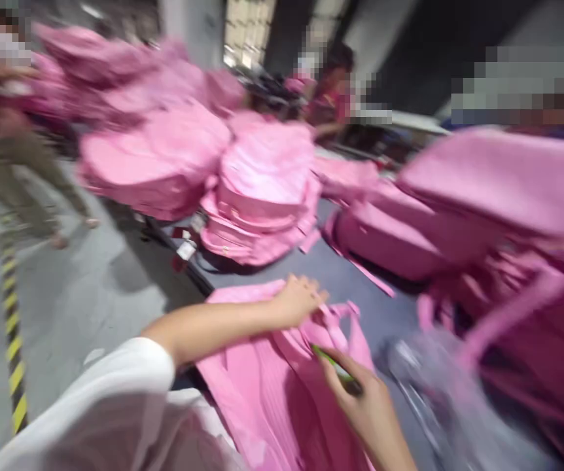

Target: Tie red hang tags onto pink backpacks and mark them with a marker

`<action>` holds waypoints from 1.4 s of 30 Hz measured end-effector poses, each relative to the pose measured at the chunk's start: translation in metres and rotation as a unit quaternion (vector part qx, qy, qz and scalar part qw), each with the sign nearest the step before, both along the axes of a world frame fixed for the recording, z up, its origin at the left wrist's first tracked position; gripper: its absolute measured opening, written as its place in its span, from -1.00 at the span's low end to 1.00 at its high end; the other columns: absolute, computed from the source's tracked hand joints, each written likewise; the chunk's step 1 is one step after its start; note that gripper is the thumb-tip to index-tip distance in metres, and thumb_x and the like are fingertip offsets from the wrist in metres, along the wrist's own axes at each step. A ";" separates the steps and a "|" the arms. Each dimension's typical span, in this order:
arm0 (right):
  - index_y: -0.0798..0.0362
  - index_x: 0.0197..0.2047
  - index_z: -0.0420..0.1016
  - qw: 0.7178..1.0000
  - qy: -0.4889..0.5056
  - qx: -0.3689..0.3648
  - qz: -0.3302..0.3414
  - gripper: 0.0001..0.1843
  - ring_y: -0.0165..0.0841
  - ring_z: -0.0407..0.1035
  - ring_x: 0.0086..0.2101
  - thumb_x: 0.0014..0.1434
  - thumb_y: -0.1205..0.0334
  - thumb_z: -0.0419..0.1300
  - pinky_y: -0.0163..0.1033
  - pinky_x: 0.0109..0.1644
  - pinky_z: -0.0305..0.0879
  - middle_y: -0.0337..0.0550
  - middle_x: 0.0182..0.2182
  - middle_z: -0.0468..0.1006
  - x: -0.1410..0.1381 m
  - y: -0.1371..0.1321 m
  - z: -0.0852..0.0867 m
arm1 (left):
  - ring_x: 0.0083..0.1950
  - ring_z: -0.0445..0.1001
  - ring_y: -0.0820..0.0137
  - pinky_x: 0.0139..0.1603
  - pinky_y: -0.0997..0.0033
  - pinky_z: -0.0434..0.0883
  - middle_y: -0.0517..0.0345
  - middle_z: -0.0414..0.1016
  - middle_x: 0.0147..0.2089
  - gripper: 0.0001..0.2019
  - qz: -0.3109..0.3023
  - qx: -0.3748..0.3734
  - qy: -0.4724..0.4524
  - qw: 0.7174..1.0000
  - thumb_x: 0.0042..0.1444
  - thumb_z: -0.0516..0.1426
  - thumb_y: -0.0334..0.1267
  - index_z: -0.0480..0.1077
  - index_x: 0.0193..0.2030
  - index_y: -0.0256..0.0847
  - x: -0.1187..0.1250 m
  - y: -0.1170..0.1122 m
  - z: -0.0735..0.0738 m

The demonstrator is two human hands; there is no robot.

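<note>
A pink backpack point(257, 373) lies spread on the grey table in front of me, its straps and top loop toward the right. My left hand point(299, 301) reaches across its upper part, fingers bent down and closed on the fabric near the loop; the fingertips are partly hidden. In my right hand point(363, 392) is a slim green and dark tool point(334, 363), like thread snips, though blur hides its exact kind. Its green tip points at the backpack's seam, close to my left hand. Whether the tip touches the cloth I cannot tell.
Stuffed pink backpacks point(262, 190) stand beyond my hands, with a large pile point(154, 144) behind. More backpacks point(498, 196) crowd the right side, beside clear plastic wrapping point(443, 379). A person point(12, 144) stands at left; another point(331, 98) is farther back. Striped tape point(14, 340) marks the floor.
</note>
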State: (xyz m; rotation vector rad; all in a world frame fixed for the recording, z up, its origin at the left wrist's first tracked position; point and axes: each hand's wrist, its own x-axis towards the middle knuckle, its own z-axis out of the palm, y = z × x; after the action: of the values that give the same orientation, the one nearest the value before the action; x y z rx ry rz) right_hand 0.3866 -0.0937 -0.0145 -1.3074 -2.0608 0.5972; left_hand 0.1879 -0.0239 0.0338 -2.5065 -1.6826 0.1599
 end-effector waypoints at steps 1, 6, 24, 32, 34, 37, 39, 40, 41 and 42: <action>-0.11 -0.13 0.62 1.000 -0.004 -0.008 -0.017 -0.75 -0.18 0.54 -0.34 0.27 0.01 0.17 -0.12 -0.27 0.48 -0.07 -0.27 0.66 0.008 -0.010 -0.007 | 0.23 0.35 0.14 0.15 0.11 0.41 -0.14 0.24 0.34 -0.40 -0.051 -0.003 -0.019 0.999 0.23 0.19 -0.15 0.16 0.37 -0.15 0.014 0.005 -0.014; -0.04 -0.04 0.58 0.998 0.003 -0.004 -0.062 -0.76 -0.22 0.53 -0.13 0.30 0.14 0.17 -0.08 0.00 0.39 -0.14 -0.13 0.66 0.011 -0.016 -0.017 | 0.26 0.25 -0.03 0.15 0.00 0.32 -0.22 0.13 0.41 -0.17 -0.107 0.015 -0.051 0.993 0.08 0.29 -0.11 0.06 0.43 -0.24 0.028 0.023 -0.047; 0.03 -0.11 0.61 0.990 -0.126 -0.016 -0.068 -0.80 -0.22 0.55 -0.31 0.26 0.24 0.19 -0.13 -0.17 0.33 -0.13 -0.29 0.67 -0.019 0.003 -0.009 | 0.26 0.20 0.00 0.17 0.08 0.26 -0.23 0.07 0.43 -0.16 -0.108 -0.052 0.022 0.993 0.15 0.22 -0.05 -0.05 0.48 -0.22 0.031 0.035 -0.037; 0.04 -0.04 0.58 0.995 -0.015 0.033 -0.095 -0.77 -0.25 0.57 -0.32 0.27 0.24 0.19 -0.15 -0.14 0.33 -0.15 -0.22 0.69 -0.023 -0.009 -0.032 | 0.35 0.11 -0.09 0.09 0.10 0.42 -0.09 -0.55 0.56 0.29 -0.061 -0.177 0.084 0.979 -0.05 0.38 -0.12 -0.59 0.48 0.12 0.014 0.033 -0.008; 0.04 -0.04 0.58 0.993 -0.014 0.069 -0.099 -0.77 -0.26 0.57 -0.34 0.28 0.24 0.18 -0.14 -0.13 0.30 -0.14 -0.22 0.69 -0.028 -0.008 -0.039 | 0.30 0.17 -0.06 0.03 0.13 0.46 -0.12 -0.54 0.56 0.29 -0.047 -0.165 0.084 0.982 -0.02 0.36 -0.14 -0.65 0.47 0.11 0.012 0.029 -0.012; 0.04 0.01 0.55 0.994 0.012 0.075 -0.084 -0.74 -0.28 0.57 -0.30 0.31 0.22 0.16 -0.13 -0.12 0.27 -0.13 -0.15 0.68 -0.034 -0.003 -0.048 | 0.28 0.19 -0.05 0.00 0.13 0.47 -0.12 -0.53 0.56 0.28 -0.042 -0.136 0.080 0.986 -0.01 0.35 -0.13 -0.68 0.46 0.11 0.010 0.027 -0.025; 0.04 0.03 0.55 0.994 0.026 0.071 -0.075 -0.73 -0.29 0.56 -0.29 0.31 0.20 0.16 -0.13 -0.12 0.25 -0.13 -0.12 0.67 -0.034 -0.002 -0.050 | 0.27 0.19 -0.04 0.02 0.14 0.46 -0.11 -0.52 0.56 0.27 -0.053 -0.127 0.073 0.988 0.00 0.34 -0.14 -0.67 0.47 0.10 0.008 0.027 -0.031; 0.04 0.03 0.55 0.994 0.032 0.070 -0.073 -0.73 -0.30 0.56 -0.30 0.31 0.20 0.16 -0.13 -0.12 0.25 -0.13 -0.11 0.67 -0.033 -0.002 -0.050 | 0.28 0.19 -0.03 0.03 0.14 0.45 -0.10 -0.51 0.56 0.25 -0.058 -0.125 0.068 0.988 0.01 0.32 -0.16 -0.65 0.47 0.09 0.006 0.028 -0.033; 0.04 0.03 0.55 0.994 0.038 0.067 -0.072 -0.73 -0.30 0.56 -0.31 0.31 0.20 0.16 -0.13 -0.12 0.25 -0.14 -0.12 0.67 -0.032 -0.002 -0.049 | 0.27 0.20 -0.02 0.04 0.14 0.44 -0.09 -0.49 0.56 0.21 -0.064 -0.125 0.064 0.988 0.04 0.30 -0.18 -0.62 0.48 0.09 0.005 0.028 -0.034; 0.04 0.01 0.56 0.994 0.044 0.062 -0.072 -0.73 -0.31 0.55 -0.32 0.30 0.20 0.16 -0.13 -0.11 0.26 -0.14 -0.13 0.67 -0.031 -0.002 -0.047 | 0.27 0.21 -0.01 0.05 0.15 0.43 -0.09 -0.46 0.56 0.15 -0.071 -0.125 0.059 0.988 0.07 0.26 -0.21 -0.59 0.49 0.08 0.004 0.029 -0.034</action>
State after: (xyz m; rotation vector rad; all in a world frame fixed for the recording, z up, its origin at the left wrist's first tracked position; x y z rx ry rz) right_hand 0.3559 -0.0957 -0.0615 -1.3206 -1.8822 0.4471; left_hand 0.1917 0.0048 0.0001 -2.7209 -1.5167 0.5262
